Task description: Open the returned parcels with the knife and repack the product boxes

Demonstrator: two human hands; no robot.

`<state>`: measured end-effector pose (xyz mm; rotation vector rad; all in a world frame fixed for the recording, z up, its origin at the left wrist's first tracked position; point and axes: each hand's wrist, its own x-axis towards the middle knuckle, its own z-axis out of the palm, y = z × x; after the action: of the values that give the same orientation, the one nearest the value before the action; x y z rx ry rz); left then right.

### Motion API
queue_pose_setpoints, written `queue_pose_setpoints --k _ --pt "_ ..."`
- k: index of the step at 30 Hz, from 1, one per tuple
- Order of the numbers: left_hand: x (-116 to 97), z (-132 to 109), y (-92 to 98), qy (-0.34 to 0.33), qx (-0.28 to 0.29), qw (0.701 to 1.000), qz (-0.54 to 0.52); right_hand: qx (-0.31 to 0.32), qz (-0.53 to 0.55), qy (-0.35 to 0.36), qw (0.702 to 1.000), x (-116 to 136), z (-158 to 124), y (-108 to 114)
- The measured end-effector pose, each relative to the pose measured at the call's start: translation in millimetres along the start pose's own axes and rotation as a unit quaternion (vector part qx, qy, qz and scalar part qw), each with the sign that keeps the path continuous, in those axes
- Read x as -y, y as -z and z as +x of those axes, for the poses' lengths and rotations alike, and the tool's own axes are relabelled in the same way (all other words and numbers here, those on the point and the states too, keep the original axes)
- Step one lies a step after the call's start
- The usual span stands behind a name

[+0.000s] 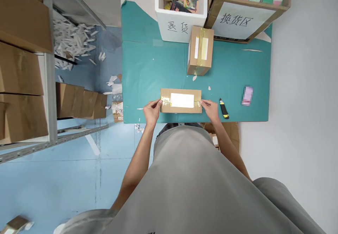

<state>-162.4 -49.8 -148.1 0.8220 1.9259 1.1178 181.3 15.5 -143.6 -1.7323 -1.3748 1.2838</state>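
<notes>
A brown cardboard box (pixel 166 108) with a white label (pixel 182 100) and clear tape lies at the front of the green-covered table. At its left end my left hand (pixel 152 111) pinches the edge between thumb and fingers. My right hand (pixel 211 109) grips the opposite end in the same way, near the end of the tape. Just right of that hand rests a black and yellow utility knife (pixel 224 109). What is inside the box is hidden.
A taller taped carton (pixel 200 49) stands behind. Farther back are a white foam bin (pixel 173 26) holding small printed boxes and a large cardboard box (pixel 237 22) with green and pink packs. A blurred pink item (pixel 247 96) lies right. Shelves with cartons (pixel 22 68) stand left.
</notes>
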Motion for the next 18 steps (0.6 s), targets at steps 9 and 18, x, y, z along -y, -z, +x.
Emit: queue_pose_setpoints --k 9,18 --pt "46.1 -13.4 -12.7 0.147 0.026 0.988 -0.042 0.015 -0.010 -0.035 0.999 -57.5 -9.2 -5.0" --pt "63.9 -33.4 -24.5 0.153 0.081 0.981 0.091 0.096 -0.044 -0.078 0.991 -84.1 -26.0 -32.4"
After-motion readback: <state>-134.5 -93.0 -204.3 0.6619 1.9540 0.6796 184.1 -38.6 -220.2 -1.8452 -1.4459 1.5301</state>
